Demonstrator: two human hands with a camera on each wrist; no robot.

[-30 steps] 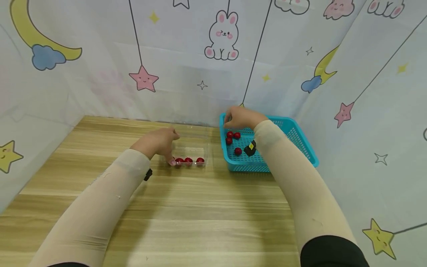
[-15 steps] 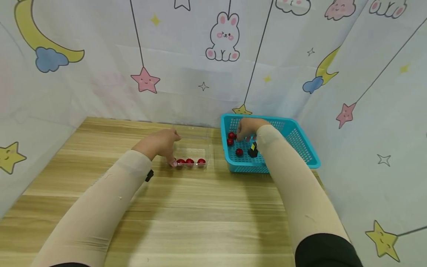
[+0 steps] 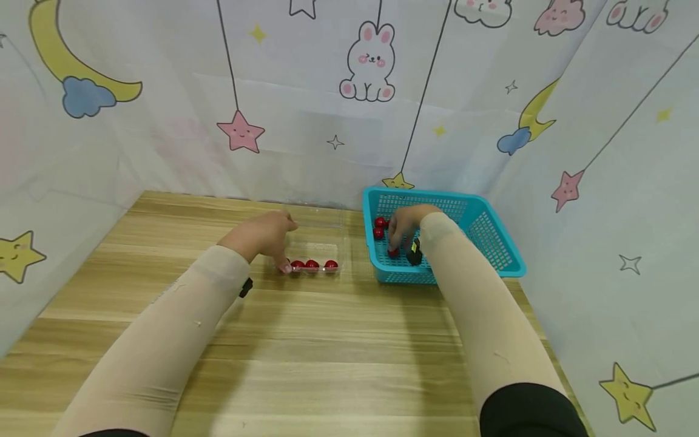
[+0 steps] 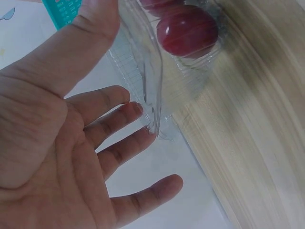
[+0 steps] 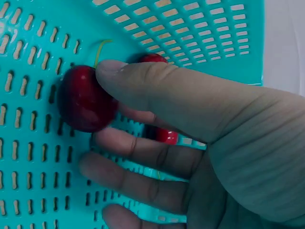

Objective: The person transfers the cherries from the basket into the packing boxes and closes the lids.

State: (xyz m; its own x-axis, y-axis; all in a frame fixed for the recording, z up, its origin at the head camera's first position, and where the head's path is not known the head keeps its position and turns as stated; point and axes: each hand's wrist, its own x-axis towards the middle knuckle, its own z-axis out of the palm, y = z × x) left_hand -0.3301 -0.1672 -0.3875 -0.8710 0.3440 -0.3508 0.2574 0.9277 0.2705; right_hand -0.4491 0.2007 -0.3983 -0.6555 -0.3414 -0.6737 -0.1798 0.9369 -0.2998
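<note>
My right hand (image 3: 403, 226) reaches down inside the blue basket (image 3: 516, 267). In the right wrist view its thumb and index finger pinch a dark red cherry (image 5: 86, 102) with a green stem, close to the basket floor. The other fingers stretch out below it. My left hand (image 3: 262, 235) rests at the left side of a clear plastic box (image 3: 315, 216) with a raised lid, thumb near the front corner. In the left wrist view the fingers are spread and fairly straight, tips touching the plastic (image 4: 150, 71). Several cherries (image 3: 312, 264) lie along the box's front wall.
More cherries (image 3: 379, 232) lie near the basket's left wall. Basket and box stand on a wooden table (image 3: 327, 352), the box left of the basket. Behind them hangs a white printed cloth (image 3: 306, 79), with more cloth at the right side.
My right hand has come down from above the basket's left rim and moved toward the front, to the foremost cherry. The left hand stays at the plastic box.
</note>
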